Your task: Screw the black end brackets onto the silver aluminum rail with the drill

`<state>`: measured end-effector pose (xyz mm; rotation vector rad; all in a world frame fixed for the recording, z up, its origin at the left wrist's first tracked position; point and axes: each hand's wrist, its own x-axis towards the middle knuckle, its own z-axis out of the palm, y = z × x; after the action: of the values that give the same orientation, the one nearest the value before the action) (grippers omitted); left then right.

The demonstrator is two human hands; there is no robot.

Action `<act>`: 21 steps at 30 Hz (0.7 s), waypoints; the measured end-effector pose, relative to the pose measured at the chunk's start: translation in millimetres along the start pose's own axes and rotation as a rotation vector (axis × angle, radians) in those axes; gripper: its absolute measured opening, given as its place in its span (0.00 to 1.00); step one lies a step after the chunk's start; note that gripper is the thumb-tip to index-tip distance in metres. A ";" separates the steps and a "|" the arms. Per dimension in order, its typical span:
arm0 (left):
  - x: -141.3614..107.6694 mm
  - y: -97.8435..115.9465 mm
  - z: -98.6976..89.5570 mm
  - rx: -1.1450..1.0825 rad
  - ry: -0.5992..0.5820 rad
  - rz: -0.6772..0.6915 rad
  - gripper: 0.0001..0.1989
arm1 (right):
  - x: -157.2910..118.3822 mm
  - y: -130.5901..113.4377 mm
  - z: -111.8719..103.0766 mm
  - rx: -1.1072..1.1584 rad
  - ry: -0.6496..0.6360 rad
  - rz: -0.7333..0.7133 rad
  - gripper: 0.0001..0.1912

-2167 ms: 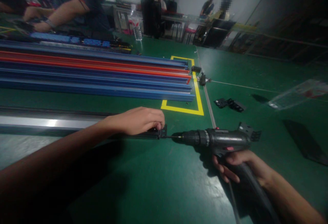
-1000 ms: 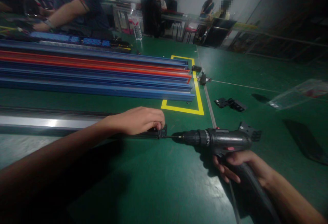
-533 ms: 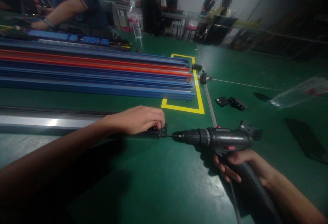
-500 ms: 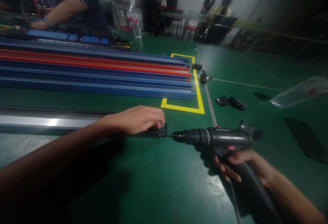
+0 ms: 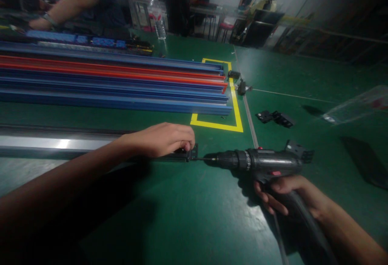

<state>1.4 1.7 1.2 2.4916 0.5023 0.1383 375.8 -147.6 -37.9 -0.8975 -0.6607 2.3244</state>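
My right hand [image 5: 281, 194] is wrapped round the grip of a black power drill [image 5: 266, 162], which lies level and points left. Its long thin bit [image 5: 206, 159] reaches a small black bracket [image 5: 194, 152] at the end of a silver and black metal profile [image 5: 75, 144]. My left hand [image 5: 169, 137] pinches that bracket against the profile end, fingers closed and curled down over it. The exact contact of bit and bracket is too small to make out.
Behind lie long blue profiles [image 5: 151, 103] and a red profile [image 5: 145, 71], ending inside a yellow tape frame [image 5: 218, 127]. Black brackets [image 5: 275, 118], a dark flat object [image 5: 363, 162] and a clear plastic bottle [image 5: 360, 103] are at right. A co-worker's arm [image 5: 69, 6] is at far left.
The view has shifted slightly, so the background sits a little higher. Both hands, the drill and the bracket keep nearly the same positions relative to each other.
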 end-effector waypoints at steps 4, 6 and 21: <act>-0.7 -0.2 -0.1 0.001 -0.002 -0.003 0.12 | -0.1 0.3 -1.1 0.008 0.006 0.007 0.17; -0.7 -0.3 0.0 0.005 -0.003 -0.005 0.12 | 0.0 1.0 -1.7 0.010 0.011 0.005 0.17; -1.0 -1.4 0.2 0.019 0.007 -0.002 0.11 | 0.5 1.8 -2.4 0.000 0.012 -0.002 0.17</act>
<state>0.1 2.2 0.2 2.5095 0.5116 0.1426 376.7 -148.0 -40.8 -0.9101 -0.6567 2.3150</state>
